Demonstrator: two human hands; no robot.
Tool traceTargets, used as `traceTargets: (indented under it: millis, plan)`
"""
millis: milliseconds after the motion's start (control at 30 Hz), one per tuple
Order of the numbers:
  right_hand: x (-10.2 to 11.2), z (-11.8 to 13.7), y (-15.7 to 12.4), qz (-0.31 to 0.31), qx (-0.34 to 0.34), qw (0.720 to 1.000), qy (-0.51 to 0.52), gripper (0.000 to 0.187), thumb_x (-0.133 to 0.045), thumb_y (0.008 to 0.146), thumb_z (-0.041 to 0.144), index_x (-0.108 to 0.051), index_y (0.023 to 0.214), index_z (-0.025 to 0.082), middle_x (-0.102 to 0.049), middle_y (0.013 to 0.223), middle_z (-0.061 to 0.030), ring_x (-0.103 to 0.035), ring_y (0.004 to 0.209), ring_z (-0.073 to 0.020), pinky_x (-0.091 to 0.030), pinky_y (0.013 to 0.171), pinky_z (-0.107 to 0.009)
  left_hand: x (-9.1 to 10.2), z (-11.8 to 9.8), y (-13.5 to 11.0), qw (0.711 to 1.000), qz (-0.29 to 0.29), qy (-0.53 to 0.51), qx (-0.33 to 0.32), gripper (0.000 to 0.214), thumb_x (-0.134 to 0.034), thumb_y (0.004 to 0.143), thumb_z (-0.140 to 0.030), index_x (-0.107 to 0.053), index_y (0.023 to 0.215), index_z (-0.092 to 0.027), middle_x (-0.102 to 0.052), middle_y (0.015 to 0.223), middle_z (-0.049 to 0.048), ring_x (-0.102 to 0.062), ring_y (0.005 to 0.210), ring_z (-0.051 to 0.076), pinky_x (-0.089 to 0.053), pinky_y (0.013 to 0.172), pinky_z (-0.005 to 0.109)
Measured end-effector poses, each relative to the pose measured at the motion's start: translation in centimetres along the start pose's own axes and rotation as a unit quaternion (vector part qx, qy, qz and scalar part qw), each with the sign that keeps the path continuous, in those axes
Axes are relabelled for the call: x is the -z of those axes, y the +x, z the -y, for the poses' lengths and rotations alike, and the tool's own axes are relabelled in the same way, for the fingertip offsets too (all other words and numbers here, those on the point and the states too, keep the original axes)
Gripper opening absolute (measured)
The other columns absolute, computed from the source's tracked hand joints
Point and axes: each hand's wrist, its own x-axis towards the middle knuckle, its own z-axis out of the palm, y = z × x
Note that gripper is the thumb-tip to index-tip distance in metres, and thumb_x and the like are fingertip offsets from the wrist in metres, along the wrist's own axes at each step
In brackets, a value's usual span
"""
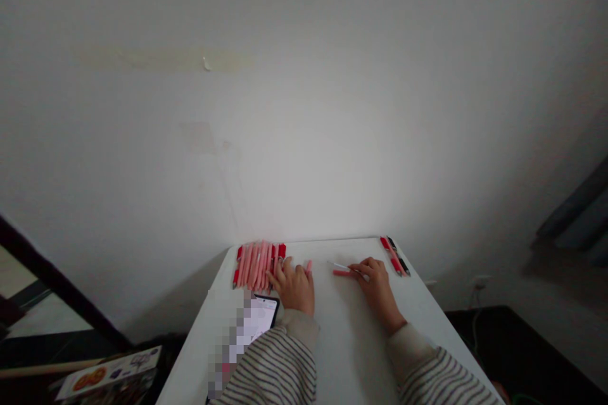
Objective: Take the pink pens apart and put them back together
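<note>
A row of several pink and red pens (pixel 256 264) lies at the far left of a white table (pixel 351 335). My left hand (pixel 294 285) rests beside that row, fingers curled, and seems to hold a pink pen part (pixel 308 266). My right hand (pixel 377 278) is closed on a pink pen barrel (pixel 342 272), with a thin white refill (pixel 338 264) poking out to the left. Both arms wear striped sleeves.
A couple of red and black pens (pixel 395 255) lie at the table's far right corner. A phone (pixel 259 319) with a lit screen lies under my left wrist. A printed box (pixel 111 373) sits lower left. A plain wall stands behind the table.
</note>
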Motion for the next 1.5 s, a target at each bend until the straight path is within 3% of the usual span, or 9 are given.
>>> traceTargets:
  millis: [433,900,1500]
  plan:
    - [0.0,-0.4,0.1,-0.015,-0.006,1.0,-0.005,0.022,-0.052,0.086,0.034,-0.073,0.092,0.027,-0.061,0.087,-0.0068,-0.051,0.089,-0.0227,-0.041,0.079,-0.035,1.0,-0.4,0.4,0.991,0.014,-0.132,-0.027,0.011,-0.058,0.081,-0.027,-0.069,0.083,-0.026,-0.056,0.117,0.0045,-0.042,0.119,0.028,-0.021,0.107,0.064]
    - [-0.2,-0.5,0.0,-0.022,-0.005,1.0,-0.005,0.023,-0.051,0.087,0.034,-0.073,0.09,0.027,-0.061,0.087,-0.007,-0.051,0.09,-0.023,-0.041,0.08,-0.037,1.1,-0.5,0.6,0.988,0.021,-0.153,-0.019,0.009,-0.062,0.079,-0.028,-0.07,0.082,-0.029,-0.056,0.116,0.0034,-0.042,0.119,0.027,-0.023,0.106,0.06]
    - [-0.2,-0.4,-0.1,-0.021,0.004,1.0,-0.001,0.021,-0.053,0.086,0.033,-0.073,0.091,0.029,-0.059,0.09,-0.0069,-0.052,0.091,-0.0228,-0.042,0.082,-0.037,1.0,-0.5,0.4,0.99,0.026,-0.136,-0.033,0.012,-0.061,0.079,-0.029,-0.07,0.085,-0.033,-0.055,0.117,0.0032,-0.04,0.119,0.027,-0.019,0.106,0.062]
